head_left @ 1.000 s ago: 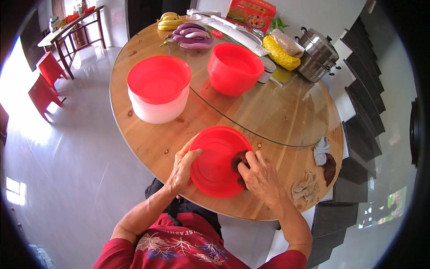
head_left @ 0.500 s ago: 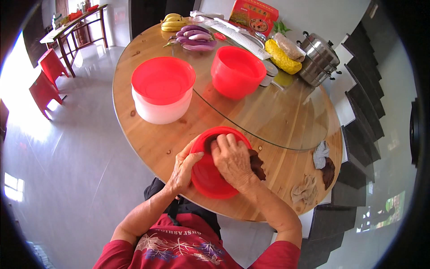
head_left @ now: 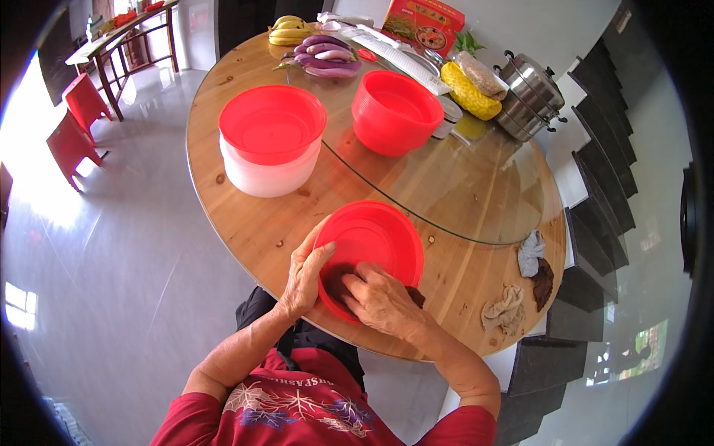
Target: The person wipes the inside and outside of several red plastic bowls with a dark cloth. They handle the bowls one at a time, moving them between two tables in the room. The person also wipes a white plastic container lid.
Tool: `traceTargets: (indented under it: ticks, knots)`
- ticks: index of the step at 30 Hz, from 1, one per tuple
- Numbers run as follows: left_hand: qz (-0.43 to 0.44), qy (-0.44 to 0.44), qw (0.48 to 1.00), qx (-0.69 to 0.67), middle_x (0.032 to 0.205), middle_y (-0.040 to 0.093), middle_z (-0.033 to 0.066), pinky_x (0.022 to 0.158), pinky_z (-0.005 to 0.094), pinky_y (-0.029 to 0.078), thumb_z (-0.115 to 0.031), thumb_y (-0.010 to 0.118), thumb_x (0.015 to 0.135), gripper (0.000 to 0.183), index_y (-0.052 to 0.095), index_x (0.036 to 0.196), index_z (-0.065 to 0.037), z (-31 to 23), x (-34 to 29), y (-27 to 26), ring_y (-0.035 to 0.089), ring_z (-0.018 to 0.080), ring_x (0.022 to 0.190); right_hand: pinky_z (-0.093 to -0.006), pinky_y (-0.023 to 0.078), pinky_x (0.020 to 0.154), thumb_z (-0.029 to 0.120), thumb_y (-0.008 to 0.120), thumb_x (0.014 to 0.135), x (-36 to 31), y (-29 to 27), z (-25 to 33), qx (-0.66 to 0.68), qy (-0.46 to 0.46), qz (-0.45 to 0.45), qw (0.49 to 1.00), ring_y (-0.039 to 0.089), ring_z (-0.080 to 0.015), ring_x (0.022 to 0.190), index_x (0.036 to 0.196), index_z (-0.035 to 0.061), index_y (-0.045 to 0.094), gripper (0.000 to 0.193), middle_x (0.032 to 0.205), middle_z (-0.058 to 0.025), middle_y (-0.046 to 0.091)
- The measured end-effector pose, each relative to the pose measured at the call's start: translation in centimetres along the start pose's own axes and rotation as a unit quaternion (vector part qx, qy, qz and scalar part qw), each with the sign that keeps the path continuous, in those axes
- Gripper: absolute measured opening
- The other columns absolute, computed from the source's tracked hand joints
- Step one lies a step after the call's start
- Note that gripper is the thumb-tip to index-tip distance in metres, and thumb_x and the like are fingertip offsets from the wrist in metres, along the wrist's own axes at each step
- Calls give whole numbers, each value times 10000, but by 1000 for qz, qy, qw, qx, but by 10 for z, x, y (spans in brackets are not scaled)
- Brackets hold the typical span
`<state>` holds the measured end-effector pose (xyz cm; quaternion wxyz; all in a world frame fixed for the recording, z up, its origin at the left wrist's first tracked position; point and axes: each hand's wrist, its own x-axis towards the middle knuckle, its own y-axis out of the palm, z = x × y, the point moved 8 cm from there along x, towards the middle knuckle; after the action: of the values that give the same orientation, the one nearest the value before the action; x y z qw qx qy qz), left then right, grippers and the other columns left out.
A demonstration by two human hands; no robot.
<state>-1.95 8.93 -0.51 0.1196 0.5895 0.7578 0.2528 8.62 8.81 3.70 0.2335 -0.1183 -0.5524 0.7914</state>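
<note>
A round red plastic basin [head_left: 379, 234] is tilted toward me at the near edge of the wooden table. My left hand [head_left: 305, 271] grips its left rim, with the thumb over the inside wall. Inside the basin's lower left part, my right hand [head_left: 381, 299] presses a dark brown cloth [head_left: 338, 281] against the wall. Part of that cloth also shows past the hand's right side. The fingertips of the right hand are partly hidden in the cloth. Beyond the basin, a red basin [head_left: 271, 123] sits atop whitish translucent ones [head_left: 269, 177], left of a stack of red basins [head_left: 390, 123].
The round table [head_left: 245, 234] carries a glass turntable [head_left: 476, 197]. Crumpled cloths [head_left: 504, 308] lie at the right edge. Eggplants [head_left: 327, 56], bananas [head_left: 288, 31], a red box [head_left: 424, 26] and a steel steamer pot [head_left: 529, 97] stand farther back. Dark stairs [head_left: 595, 223] rise at the right.
My right hand has moved the brown cloth from the basin's upper part down to its lower left. The basin has shifted slightly in my left hand, so more of its inside shows.
</note>
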Motion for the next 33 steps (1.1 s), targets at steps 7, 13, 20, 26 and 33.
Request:
traceTargets:
  ticks: [7, 13, 20, 26, 33]
  knots:
    - [-3, -13, 1000, -11, 1234, 541, 67, 1005, 285, 354, -144, 474, 920, 465, 411, 1351, 19, 3, 4, -2, 484, 144, 1143, -396, 445, 745, 93, 523, 809, 34, -17, -2, -281, -50, -159, 945, 494, -301, 995, 1092, -30, 575, 313, 1059, -166, 502]
    - [-7, -13, 1000, -15, 1266, 521, 77, 1023, 297, 340, -161, 474, 927, 475, 398, 1364, 12, 6, 1, -6, 465, 147, 1174, -435, 461, 733, 113, 572, 766, -3, -6, -32, -279, 92, 14, 956, 528, -338, 929, 1000, -41, 583, 281, 1018, -203, 498]
    - [-14, 12, 1000, 14, 1257, 519, 78, 1031, 303, 323, -240, 422, 975, 451, 414, 1347, 14, -6, -3, 4, 454, 163, 1172, -484, 484, 780, 77, 565, 825, 6, 1, 2, 146, 65, 27, 987, 534, -444, 864, 1140, 4, 438, 347, 1033, -245, 441]
    - [-46, -8, 997, 67, 1134, 571, 87, 924, 312, 426, -376, 310, 1001, 469, 514, 1217, -13, 15, 5, -16, 527, 157, 1038, -430, 450, 806, -35, 652, 728, 39, -16, 3, 126, -28, -228, 965, 495, -393, 966, 1128, 10, 445, 452, 1044, -188, 441]
    - [6, -31, 999, -23, 1281, 505, 82, 1030, 310, 342, -160, 427, 940, 449, 406, 1361, -7, 9, 2, -1, 451, 159, 1192, -278, 497, 482, 126, 591, 728, 55, -57, -7, -318, -15, -291, 902, 547, -230, 764, 852, 86, 488, 166, 824, -82, 449]
